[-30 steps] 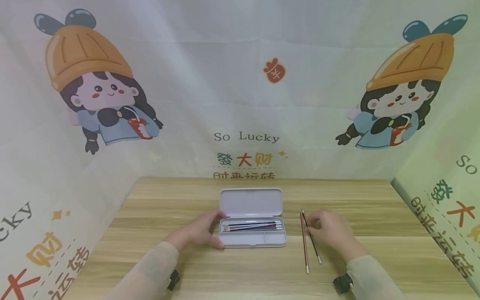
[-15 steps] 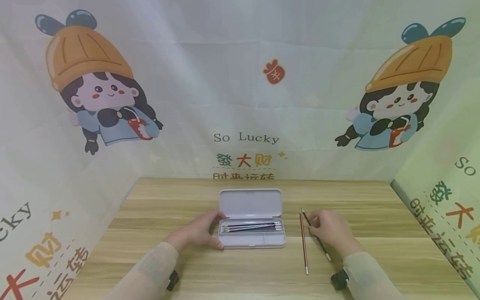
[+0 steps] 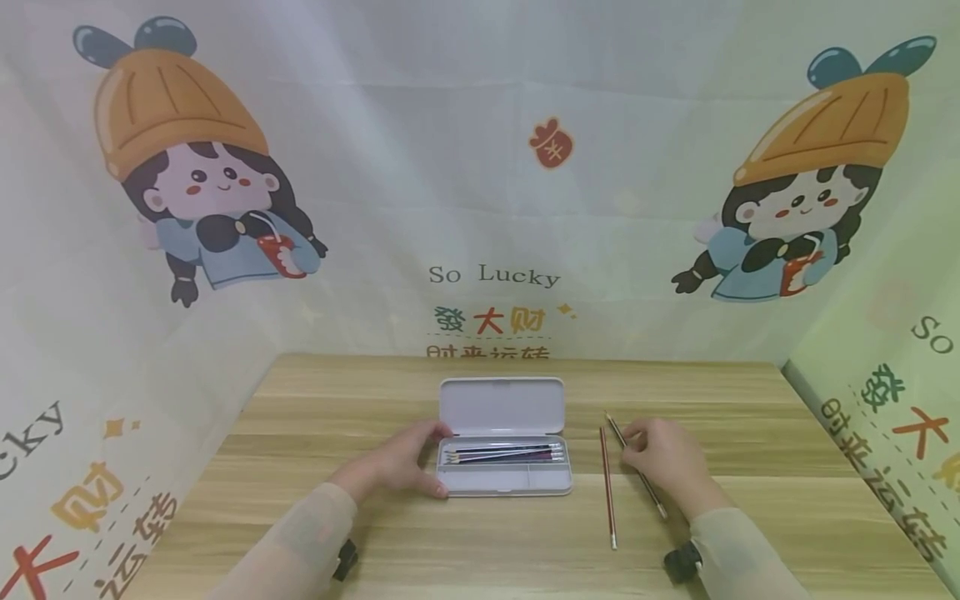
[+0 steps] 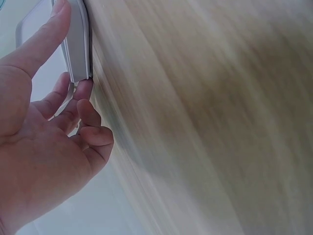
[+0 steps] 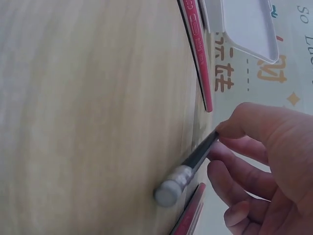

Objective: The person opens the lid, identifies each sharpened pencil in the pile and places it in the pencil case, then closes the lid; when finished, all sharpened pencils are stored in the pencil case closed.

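A white pencil case (image 3: 483, 479) lies with its lid (image 3: 501, 407) raised, and several pencils (image 3: 504, 454) lie in its back compartment. My left hand (image 3: 405, 458) grips the left end of the case, thumb at the front corner and fingers at the back; the left wrist view shows the hand (image 4: 44, 127) around that end. To the right of the case, my right hand (image 3: 663, 462) pinches a black pencil (image 3: 651, 493) between thumb and fingers. Its eraser end (image 5: 168, 193) points toward the right wrist camera. Beside it a red pencil (image 3: 608, 492) lies on the table.
The wooden table (image 3: 337, 542) reaches back to a printed cloth wall (image 3: 360, 250), with similar cloth on both sides. In the right wrist view, a red strip (image 5: 188, 215) shows low beyond the black pencil; its kind is unclear.
My right hand has shifted slightly right with the black pencil, whose eraser end has swung farther from the red pencil. My left hand and the case have stayed in place.
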Action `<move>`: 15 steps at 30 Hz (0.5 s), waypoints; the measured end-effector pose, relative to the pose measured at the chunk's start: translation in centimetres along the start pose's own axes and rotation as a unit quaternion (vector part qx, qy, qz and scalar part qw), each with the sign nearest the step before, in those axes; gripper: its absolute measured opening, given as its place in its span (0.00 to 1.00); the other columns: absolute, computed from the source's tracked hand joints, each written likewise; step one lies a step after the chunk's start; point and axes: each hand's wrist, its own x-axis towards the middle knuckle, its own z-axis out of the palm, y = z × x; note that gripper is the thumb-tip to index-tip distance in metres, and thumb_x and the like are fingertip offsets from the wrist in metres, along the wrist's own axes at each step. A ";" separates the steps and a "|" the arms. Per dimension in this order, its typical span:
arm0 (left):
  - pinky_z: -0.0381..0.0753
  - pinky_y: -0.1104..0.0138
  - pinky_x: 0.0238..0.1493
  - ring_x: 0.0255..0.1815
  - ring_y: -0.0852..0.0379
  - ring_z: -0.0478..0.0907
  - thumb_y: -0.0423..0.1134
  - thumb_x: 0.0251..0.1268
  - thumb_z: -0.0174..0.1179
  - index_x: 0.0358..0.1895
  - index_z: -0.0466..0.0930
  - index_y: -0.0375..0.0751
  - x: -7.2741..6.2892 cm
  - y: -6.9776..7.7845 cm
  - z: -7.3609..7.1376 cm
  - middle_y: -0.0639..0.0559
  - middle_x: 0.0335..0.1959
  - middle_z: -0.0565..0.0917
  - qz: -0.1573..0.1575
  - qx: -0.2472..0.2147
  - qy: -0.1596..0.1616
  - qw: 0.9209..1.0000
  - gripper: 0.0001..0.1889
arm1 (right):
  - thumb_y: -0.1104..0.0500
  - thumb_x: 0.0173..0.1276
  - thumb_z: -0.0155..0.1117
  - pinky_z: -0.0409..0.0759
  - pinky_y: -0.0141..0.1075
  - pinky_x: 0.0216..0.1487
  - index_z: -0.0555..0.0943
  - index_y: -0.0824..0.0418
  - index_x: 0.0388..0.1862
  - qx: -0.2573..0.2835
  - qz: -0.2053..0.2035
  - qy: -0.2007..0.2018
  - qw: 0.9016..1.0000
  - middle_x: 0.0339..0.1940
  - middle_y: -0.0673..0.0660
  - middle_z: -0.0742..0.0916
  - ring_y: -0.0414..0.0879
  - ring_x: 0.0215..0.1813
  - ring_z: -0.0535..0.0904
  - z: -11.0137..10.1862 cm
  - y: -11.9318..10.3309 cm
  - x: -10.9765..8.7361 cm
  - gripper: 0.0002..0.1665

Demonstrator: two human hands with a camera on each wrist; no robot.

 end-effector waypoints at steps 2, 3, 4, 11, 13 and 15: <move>0.65 0.41 0.77 0.70 0.36 0.72 0.40 0.40 0.84 0.65 0.72 0.37 -0.1 0.1 -0.1 0.38 0.64 0.79 0.000 -0.007 0.001 1.000 0.44 | 0.59 0.57 0.71 0.82 0.40 0.29 0.89 0.60 0.46 0.001 -0.002 0.005 1.000 0.34 0.53 0.92 0.46 0.34 0.86 0.0 0.0 -0.1 0.16; 0.65 0.41 0.77 0.70 0.36 0.71 0.40 0.40 0.84 0.65 0.72 0.37 -0.1 0.2 -0.1 0.37 0.64 0.78 0.000 -0.009 0.001 1.000 0.44 | 0.59 0.57 0.71 0.81 0.39 0.28 0.89 0.59 0.45 0.000 -0.003 0.007 1.000 0.33 0.52 0.92 0.45 0.33 0.86 0.0 -0.1 -0.2 0.16; 0.65 0.41 0.77 0.70 0.35 0.71 0.40 0.40 0.84 0.65 0.72 0.37 -0.1 0.2 -0.1 0.37 0.64 0.78 -0.001 -0.010 0.001 1.000 0.44 | 0.59 0.57 0.71 0.80 0.38 0.27 0.89 0.59 0.45 -0.001 -0.005 0.009 1.000 0.33 0.52 0.91 0.44 0.32 0.85 -0.1 -0.2 -0.2 0.16; 0.64 0.41 0.78 0.71 0.36 0.71 0.40 0.41 0.84 0.65 0.72 0.38 -0.1 0.3 -0.1 0.37 0.64 0.78 -0.008 -0.012 0.002 1.000 0.44 | 0.61 0.56 0.70 0.74 0.33 0.22 0.89 0.58 0.46 -0.005 -0.025 0.022 0.999 0.31 0.49 0.90 0.39 0.25 0.77 -0.3 -1.1 -0.5 0.16; 0.63 0.41 0.78 0.71 0.35 0.71 0.40 0.41 0.84 0.65 0.72 0.38 -0.1 0.3 -0.1 0.37 0.64 0.78 -0.010 -0.014 0.001 1.000 0.43 | 0.61 0.56 0.69 0.74 0.32 0.22 0.89 0.57 0.46 -0.004 -0.036 0.024 0.999 0.31 0.48 0.90 0.38 0.24 0.76 -0.4 -1.4 -0.6 0.17; 0.64 0.40 0.78 0.71 0.35 0.71 0.40 0.41 0.84 0.65 0.72 0.38 0.0 0.3 0.0 0.37 0.64 0.78 -0.009 -0.014 0.000 1.000 0.43 | 0.61 0.56 0.69 0.74 0.31 0.21 0.90 0.56 0.46 -0.002 -0.047 0.025 0.999 0.30 0.47 0.90 0.37 0.24 0.76 -0.4 -1.6 -0.6 0.17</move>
